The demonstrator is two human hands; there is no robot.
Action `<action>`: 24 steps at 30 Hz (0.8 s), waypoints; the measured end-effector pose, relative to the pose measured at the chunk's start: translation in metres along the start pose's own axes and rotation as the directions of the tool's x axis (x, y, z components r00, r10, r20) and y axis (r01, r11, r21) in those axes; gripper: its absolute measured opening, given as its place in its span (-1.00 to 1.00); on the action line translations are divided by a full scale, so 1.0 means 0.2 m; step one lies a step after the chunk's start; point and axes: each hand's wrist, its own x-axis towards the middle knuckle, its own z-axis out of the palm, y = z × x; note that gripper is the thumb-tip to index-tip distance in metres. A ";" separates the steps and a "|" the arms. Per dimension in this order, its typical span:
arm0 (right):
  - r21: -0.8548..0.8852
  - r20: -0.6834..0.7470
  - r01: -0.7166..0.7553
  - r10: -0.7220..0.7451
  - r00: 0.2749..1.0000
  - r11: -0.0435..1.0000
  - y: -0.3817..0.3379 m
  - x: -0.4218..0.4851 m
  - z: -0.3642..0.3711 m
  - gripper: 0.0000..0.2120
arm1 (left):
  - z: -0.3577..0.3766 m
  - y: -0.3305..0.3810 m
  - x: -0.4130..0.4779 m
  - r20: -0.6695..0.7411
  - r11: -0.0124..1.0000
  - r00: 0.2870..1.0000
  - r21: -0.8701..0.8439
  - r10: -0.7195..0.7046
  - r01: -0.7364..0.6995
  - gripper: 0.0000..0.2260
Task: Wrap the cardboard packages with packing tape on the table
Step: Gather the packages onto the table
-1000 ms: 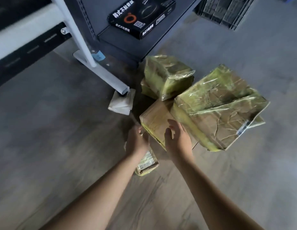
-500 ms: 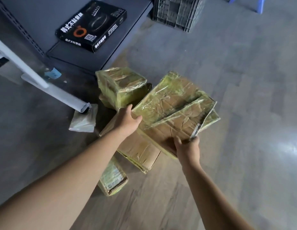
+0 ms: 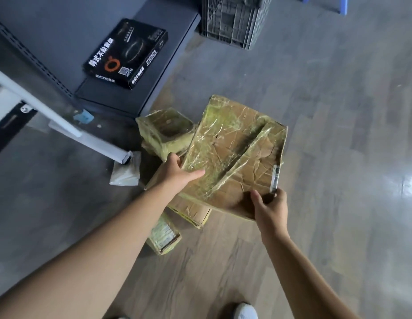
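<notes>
Left hand (image 3: 177, 173): grasping the left edge of the large package (image 3: 235, 153), thumb flat on the top face, fingers curled round the side. Right hand (image 3: 270, 208): clamped on the near right corner, thumb on top, fingertips by a strip of label at the edge.

Large package: crumpled cardboard under glossy yellowish tape, held between both hands above the floor (image 3: 338, 134), top face tilted towards me. Its far-left edge overlaps a small wrapped package (image 3: 168, 132); I can't tell whether they touch.

Below it, on the floor: a plain brown box (image 3: 191, 210), partly hidden by the large one. Just nearer, beside my left forearm, a little labelled package (image 3: 164, 236).

Further out: white leg (image 3: 62, 120) to the left, its foot on a pale folded pad (image 3: 126, 171). Far left, black carton (image 3: 126, 54) on a dark shelf (image 3: 154, 88). Far centre, grey crate (image 3: 232, 19). Near edge, my shoe (image 3: 246, 311).
</notes>
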 end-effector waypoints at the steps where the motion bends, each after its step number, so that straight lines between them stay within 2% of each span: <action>1: 0.009 0.018 0.003 -0.003 1.000 1.000 -0.05 -0.03 -0.05 -0.62 | -0.03 0.03 -0.05 -0.013 1.000 1.000 -0.004 0.019 -0.019 -0.42; 5: 0.002 0.079 -0.040 0.039 0.996 0.999 -0.32 -0.15 -0.26 -0.53 | -0.20 0.19 -0.36 -0.108 0.990 0.990 -0.096 0.093 -0.104 -0.55; 8: 0.007 0.091 -0.050 0.050 0.995 0.999 -0.57 -0.27 -0.42 -0.34 | -0.36 0.27 -0.64 -0.166 0.976 0.978 -0.152 0.128 -0.154 -0.61; 10: 0.034 0.123 -0.018 0.014 0.992 0.999 -0.78 -0.39 -0.51 -0.37 | -0.48 0.30 -0.83 -0.215 0.967 0.969 -0.193 0.124 -0.167 -0.63; 12: 0.035 0.192 0.080 -0.086 0.978 0.996 -0.99 -0.51 -0.58 -0.35 | -0.63 0.36 -1.03 -0.295 0.947 0.949 -0.259 0.110 -0.190 -0.64; 14: -0.030 0.270 0.200 -0.185 0.945 0.979 -1.18 -0.61 -0.63 -0.34 | -0.79 0.41 -1.21 -0.364 0.923 0.926 -0.316 0.097 -0.221 -0.66; 18: -0.034 0.356 0.362 -0.328 0.875 0.931 -1.61 -0.89 -0.67 -0.59 | -1.13 0.48 -1.57 -0.491 0.891 0.866 -0.346 0.094 -0.293 -0.68; 21: 0.005 0.449 0.476 -0.427 0.785 0.880 -1.88 -1.13 -0.63 -0.68 | -1.38 0.45 -1.77 -0.579 0.875 0.813 -0.365 0.054 -0.318 -0.65; 24: 0.035 0.531 0.568 -0.497 0.687 0.822 -2.08 -1.37 -0.53 -0.65 | -1.61 0.38 -1.92 -0.655 0.879 0.756 -0.348 0.021 -0.326 -0.59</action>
